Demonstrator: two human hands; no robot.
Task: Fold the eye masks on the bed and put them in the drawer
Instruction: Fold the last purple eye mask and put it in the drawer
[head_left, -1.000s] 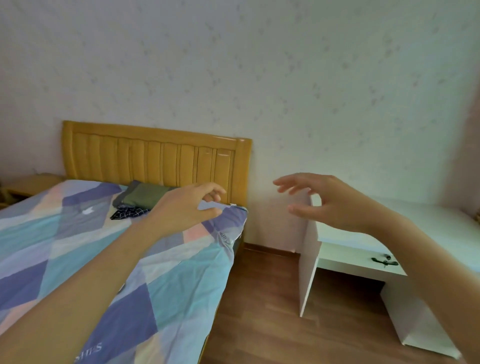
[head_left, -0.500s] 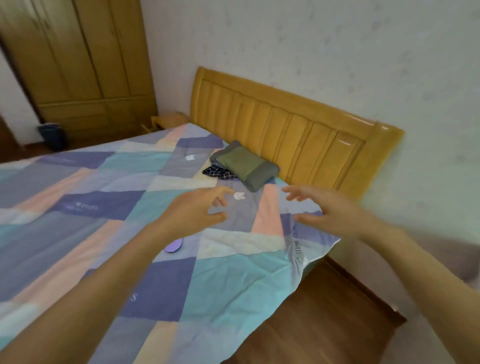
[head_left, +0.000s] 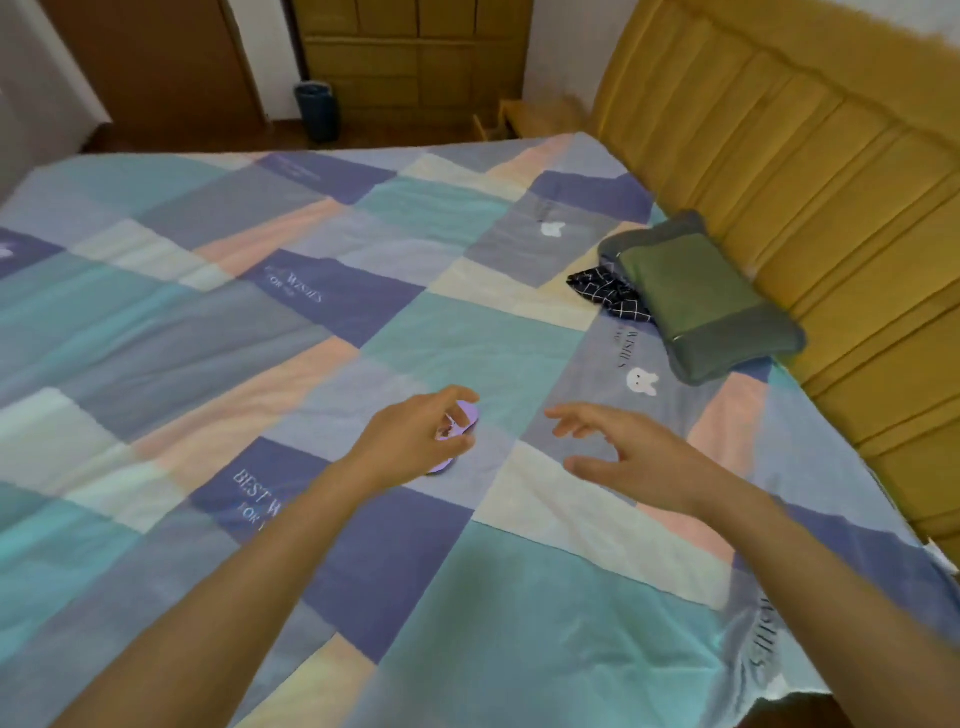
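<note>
Left hand (head_left: 415, 436) reaching over lilac eye mask (head_left: 460, 423), grasp unclear; right hand (head_left: 623, 452) released; pinch both ends to fold evenly.

Place: a bedroom in a home.
Bed (head_left: 363, 322): fills most of the view, spread with a patchwork cover in teal, purple, pink and cream, printed with words and small white rabbits.
Headboard (head_left: 810, 171): yellow padded wood, from 1 to 3 o'clock.
Pillow (head_left: 696, 296): green and grey, against the headboard at 2 o'clock.
Wardrobe (head_left: 410, 52): wooden doors and drawers at 12 o'clock.
Bin (head_left: 317, 109): dark, on the wood floor at 11 o'clock.
</note>
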